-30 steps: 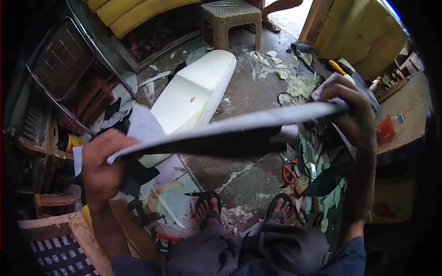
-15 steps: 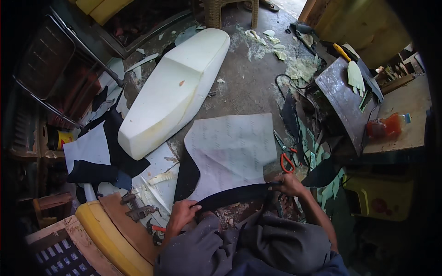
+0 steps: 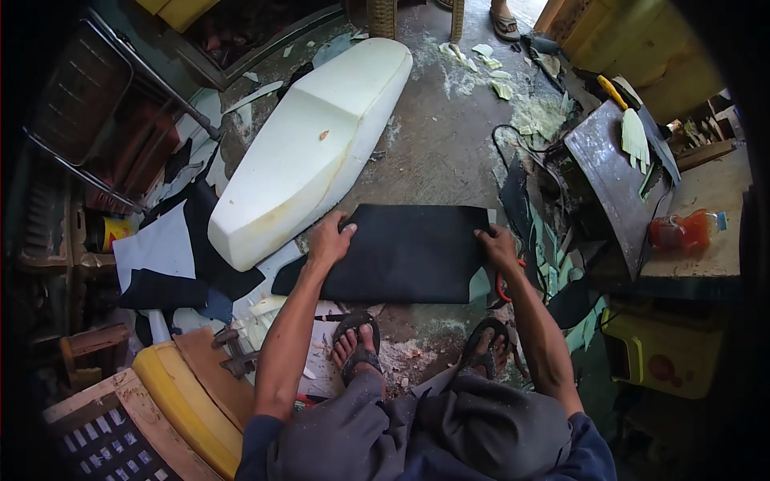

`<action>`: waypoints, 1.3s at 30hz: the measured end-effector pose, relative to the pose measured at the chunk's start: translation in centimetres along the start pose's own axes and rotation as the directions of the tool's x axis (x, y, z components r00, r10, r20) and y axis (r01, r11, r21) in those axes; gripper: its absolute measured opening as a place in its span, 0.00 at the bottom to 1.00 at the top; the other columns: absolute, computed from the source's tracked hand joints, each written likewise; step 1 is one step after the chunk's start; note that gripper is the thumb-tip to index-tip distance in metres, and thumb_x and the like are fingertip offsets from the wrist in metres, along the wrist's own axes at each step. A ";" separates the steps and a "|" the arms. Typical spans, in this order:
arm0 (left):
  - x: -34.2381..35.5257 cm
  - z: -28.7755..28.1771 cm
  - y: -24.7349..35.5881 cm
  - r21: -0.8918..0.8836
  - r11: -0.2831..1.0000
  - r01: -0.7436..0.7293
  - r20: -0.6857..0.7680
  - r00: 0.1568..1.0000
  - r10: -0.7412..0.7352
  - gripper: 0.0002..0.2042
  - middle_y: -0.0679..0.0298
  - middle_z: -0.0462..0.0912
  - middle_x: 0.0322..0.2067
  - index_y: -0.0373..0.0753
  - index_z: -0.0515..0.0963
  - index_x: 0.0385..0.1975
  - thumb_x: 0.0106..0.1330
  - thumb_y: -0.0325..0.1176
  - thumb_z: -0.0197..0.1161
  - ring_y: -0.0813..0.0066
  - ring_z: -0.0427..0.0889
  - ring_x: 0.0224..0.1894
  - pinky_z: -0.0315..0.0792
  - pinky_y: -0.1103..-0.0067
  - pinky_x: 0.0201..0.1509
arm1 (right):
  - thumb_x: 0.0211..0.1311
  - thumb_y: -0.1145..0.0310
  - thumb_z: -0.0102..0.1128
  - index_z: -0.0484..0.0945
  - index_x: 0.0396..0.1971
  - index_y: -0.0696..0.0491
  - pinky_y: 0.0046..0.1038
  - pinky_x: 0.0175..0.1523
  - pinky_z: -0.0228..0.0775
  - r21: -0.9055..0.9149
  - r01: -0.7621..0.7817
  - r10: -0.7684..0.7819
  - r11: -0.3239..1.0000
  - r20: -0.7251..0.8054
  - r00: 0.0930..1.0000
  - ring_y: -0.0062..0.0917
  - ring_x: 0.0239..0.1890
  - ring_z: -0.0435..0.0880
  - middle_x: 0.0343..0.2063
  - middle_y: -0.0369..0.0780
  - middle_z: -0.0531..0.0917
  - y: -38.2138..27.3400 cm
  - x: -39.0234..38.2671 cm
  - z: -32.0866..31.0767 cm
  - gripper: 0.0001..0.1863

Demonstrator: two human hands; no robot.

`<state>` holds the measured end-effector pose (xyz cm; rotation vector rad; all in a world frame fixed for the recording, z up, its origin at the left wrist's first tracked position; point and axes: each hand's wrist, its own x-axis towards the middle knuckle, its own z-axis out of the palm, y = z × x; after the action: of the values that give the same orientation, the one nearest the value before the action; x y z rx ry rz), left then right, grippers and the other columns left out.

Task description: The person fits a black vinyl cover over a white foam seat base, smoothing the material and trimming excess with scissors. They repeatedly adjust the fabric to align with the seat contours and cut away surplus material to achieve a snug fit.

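Note:
A sheet of black upholstery material (image 3: 401,252) lies folded over on the floor in front of me, dark side up. My left hand (image 3: 329,239) pinches its far left corner, thumb on top. At the far right corner my right hand (image 3: 499,245) grips the edge the same way. Just beyond the sheet's left corner rests a long white foam seat block (image 3: 309,152) with a stepped top. Red-handled scissors (image 3: 501,287) lie by the sheet's right side, partly hidden by my right forearm.
Green and black offcuts (image 3: 549,248) litter the floor at right. A curved grey panel (image 3: 605,168) leans on a bench carrying a bottle of red liquid (image 3: 682,231). At lower left are a yellow padded piece (image 3: 188,401) and a metal clamp (image 3: 234,351). Another person's sandalled foot (image 3: 504,22) shows far off.
Both hands have moved away from me, carrying the sheet's near edge over to the far side. The pale backing is now covered by the black face, and my feet have come into view.

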<state>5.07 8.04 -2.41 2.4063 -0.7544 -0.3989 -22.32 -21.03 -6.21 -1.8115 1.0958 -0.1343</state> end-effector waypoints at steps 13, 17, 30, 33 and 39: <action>0.0 3.2 -1.6 0.110 0.984 0.138 -0.079 0.988 -0.130 0.08 0.48 0.85 0.36 0.35 0.84 0.36 0.64 0.33 0.69 0.45 0.85 0.42 0.75 0.58 0.49 | 0.59 0.54 0.67 0.85 0.40 0.60 0.39 0.45 0.75 -0.203 -0.083 0.042 0.976 -0.199 0.979 0.41 0.38 0.88 0.32 0.50 0.88 1.0 -1.2 1.1 0.22; -1.3 3.9 -1.6 0.205 0.977 0.054 -0.193 0.981 -0.014 0.06 0.50 0.83 0.37 0.35 0.81 0.36 0.63 0.29 0.69 0.45 0.82 0.44 0.73 0.59 0.52 | 0.60 0.52 0.67 0.83 0.43 0.60 0.45 0.48 0.74 -0.254 -0.086 0.041 0.963 -0.179 0.983 0.53 0.43 0.86 0.35 0.57 0.86 -0.3 -2.0 1.1 0.24; -0.7 4.5 -4.9 0.186 0.981 -0.059 -0.176 0.980 0.092 0.12 0.42 0.80 0.36 0.30 0.75 0.41 0.60 0.25 0.68 0.37 0.80 0.42 0.73 0.54 0.49 | 0.57 0.69 0.65 0.76 0.52 0.59 0.48 0.59 0.68 -0.674 0.035 -0.339 0.738 -0.325 0.883 0.52 0.52 0.76 0.52 0.54 0.76 4.5 -10.1 -2.8 0.22; -1.1 3.4 -5.7 0.057 0.984 0.166 -0.103 0.982 -0.160 0.08 0.42 0.83 0.27 0.34 0.80 0.26 0.60 0.32 0.69 0.36 0.84 0.36 0.76 0.51 0.41 | 0.63 0.68 0.61 0.78 0.51 0.59 0.48 0.57 0.68 -0.495 0.034 -0.260 0.868 -0.395 0.881 0.53 0.49 0.77 0.50 0.54 0.77 6.4 -12.1 -1.9 0.18; -2.4 -0.5 -5.6 -0.031 0.863 0.504 -0.164 0.849 -0.502 0.04 0.51 0.88 0.32 0.45 0.85 0.31 0.63 0.36 0.69 0.47 0.87 0.43 0.79 0.57 0.48 | 0.66 0.62 0.61 0.73 0.62 0.61 0.48 0.56 0.71 -0.564 0.087 -0.241 0.821 -0.205 0.949 0.56 0.51 0.79 0.49 0.60 0.77 8.2 -14.6 -6.0 0.27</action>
<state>5.74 13.50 -5.20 2.5919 -0.0342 -0.3859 -39.10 -15.50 -4.22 -2.4704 1.2491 -0.1859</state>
